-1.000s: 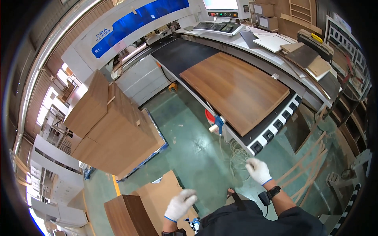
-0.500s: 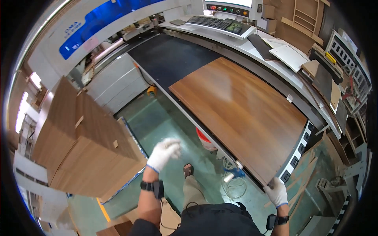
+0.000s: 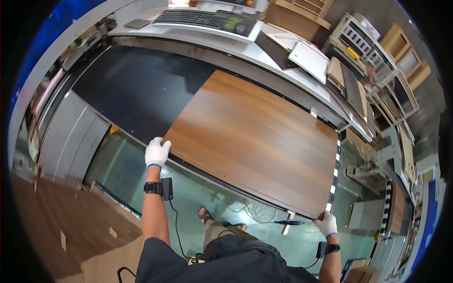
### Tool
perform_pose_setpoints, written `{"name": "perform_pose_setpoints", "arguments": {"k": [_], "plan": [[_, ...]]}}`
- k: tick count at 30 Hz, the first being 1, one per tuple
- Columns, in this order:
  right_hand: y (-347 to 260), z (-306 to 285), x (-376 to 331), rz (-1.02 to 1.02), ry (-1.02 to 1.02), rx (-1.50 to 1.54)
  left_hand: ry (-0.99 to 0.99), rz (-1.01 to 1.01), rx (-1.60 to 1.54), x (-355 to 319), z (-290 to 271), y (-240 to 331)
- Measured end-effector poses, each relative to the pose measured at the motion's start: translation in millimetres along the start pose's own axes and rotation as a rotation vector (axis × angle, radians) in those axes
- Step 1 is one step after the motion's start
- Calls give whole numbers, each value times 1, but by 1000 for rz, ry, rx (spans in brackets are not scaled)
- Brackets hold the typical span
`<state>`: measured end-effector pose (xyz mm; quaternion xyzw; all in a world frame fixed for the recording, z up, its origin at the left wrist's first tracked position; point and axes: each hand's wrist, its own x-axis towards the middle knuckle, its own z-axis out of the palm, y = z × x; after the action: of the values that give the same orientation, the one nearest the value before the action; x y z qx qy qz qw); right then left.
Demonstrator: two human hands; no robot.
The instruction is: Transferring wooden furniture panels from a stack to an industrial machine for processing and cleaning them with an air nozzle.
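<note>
I find the brown wood panel [image 3: 259, 146] lying flat on the right part of the black worktop [image 3: 137, 85]. My left hand [image 3: 157, 153], gloved, is at the panel's near left corner, thumb by the edge, fingers slightly parted. My right hand [image 3: 326, 223], also gloved, is at the near right corner with fingers bent against it. For neither can I tell whether the fingers are pinching the panel or only resting there.

Risks noted, in my judgement: uneven pressure from my two hands could swing the panel askew; a pull towards me could bring its near edge past the worktop's. The blue tool [image 3: 293, 223] at the near edge, close to my right hand, could be knocked, or snag a sleeve. The coiled hose [image 3: 257, 212] near my feet is a trip hazard. The loose cable [image 3: 176, 226] below my left wrist could catch.

Not verifiable: the panel's underside and the fingertips beneath its edge; whether it is one board or two stacked; the nature of the small dark marks along its near edge. The screen beyond the keyboard [image 3: 188, 19] is cut off.
</note>
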<state>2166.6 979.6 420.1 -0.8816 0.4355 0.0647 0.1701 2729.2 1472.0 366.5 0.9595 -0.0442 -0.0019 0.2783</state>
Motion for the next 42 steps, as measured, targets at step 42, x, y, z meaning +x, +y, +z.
{"name": "perform_pose_setpoints", "arguments": {"k": [42], "plan": [[-43,56,0,492,446,503,-293,457,-15,109,41,22]]}}
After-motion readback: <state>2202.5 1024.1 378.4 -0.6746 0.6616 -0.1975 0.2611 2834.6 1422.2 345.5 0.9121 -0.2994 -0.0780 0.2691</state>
